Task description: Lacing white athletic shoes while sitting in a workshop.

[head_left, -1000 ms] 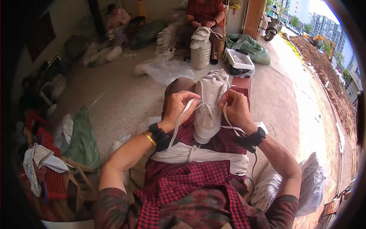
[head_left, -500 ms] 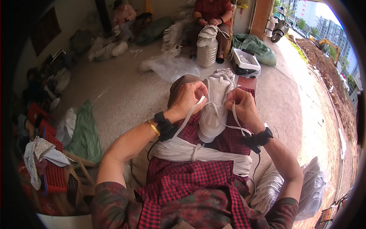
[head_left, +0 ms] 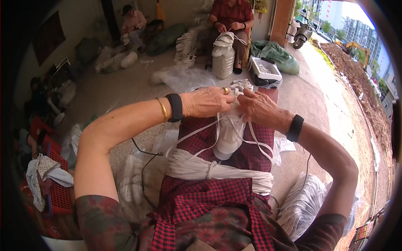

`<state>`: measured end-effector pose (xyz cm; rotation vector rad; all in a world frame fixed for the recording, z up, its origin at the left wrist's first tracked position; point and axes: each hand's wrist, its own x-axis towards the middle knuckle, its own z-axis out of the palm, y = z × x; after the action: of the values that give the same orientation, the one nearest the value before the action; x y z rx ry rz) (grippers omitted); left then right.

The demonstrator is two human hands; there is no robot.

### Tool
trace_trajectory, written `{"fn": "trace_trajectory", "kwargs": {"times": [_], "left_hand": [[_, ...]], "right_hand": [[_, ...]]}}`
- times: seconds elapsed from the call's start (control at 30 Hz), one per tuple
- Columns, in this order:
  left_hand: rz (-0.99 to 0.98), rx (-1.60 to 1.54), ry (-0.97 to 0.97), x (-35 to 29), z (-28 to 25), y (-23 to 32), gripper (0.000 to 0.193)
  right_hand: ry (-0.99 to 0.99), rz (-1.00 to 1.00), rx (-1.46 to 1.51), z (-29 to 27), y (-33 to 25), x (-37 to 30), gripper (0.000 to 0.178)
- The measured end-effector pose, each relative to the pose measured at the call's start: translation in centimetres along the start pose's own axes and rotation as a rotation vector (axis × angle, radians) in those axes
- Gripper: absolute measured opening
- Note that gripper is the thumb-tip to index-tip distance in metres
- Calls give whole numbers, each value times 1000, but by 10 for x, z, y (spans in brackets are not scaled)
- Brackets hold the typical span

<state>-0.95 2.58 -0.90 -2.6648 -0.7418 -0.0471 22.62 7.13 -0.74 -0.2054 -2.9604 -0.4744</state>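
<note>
A white shoe upper (head_left: 228, 142) lies lengthwise over my lap, toe toward me. My left hand (head_left: 208, 101) reaches across its upper part from the left, fingers pressed together on it. Opposite, my right hand (head_left: 264, 109) is closed on the same part, its fingertips nearly meeting the left ones. The exact spot they grip is partly hidden by the fingers. A white shoelace (head_left: 197, 133) threaded through the upper hangs in loose loops on both sides. Across my thighs lies a tied bundle of white laces (head_left: 201, 166), over a red-and-black checked apron (head_left: 205, 192).
Ahead, a co-worker in red (head_left: 234, 16) sits behind a clear plastic container (head_left: 223, 62) with white uppers on top. A white tray (head_left: 266, 69) stands near green sacks (head_left: 281, 58). Plastic-wrapped uppers (head_left: 303, 201) lie at my right, a red basket (head_left: 60, 184) at my left.
My hands have moved from holding lace ends apart to meeting over the shoe's upper part. The lace ends now hang free, and my left elbow has swung outward.
</note>
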Motion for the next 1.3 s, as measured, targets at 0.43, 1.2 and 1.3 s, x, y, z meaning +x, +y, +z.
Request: {"fn": "trace_trajectory", "kwargs": {"times": [0.43, 1.2, 1.3], "left_hand": [[-684, -518, -241, 25, -3, 10, 21], [-657, -1934, 662, 31, -16, 9, 26], [-651, -1967, 572, 44, -24, 18, 26]], "right_hand": [[94, 393, 285, 14, -3, 19, 22], [457, 608, 867, -14, -40, 5, 28], [401, 595, 1096, 9, -38, 10, 30]]}}
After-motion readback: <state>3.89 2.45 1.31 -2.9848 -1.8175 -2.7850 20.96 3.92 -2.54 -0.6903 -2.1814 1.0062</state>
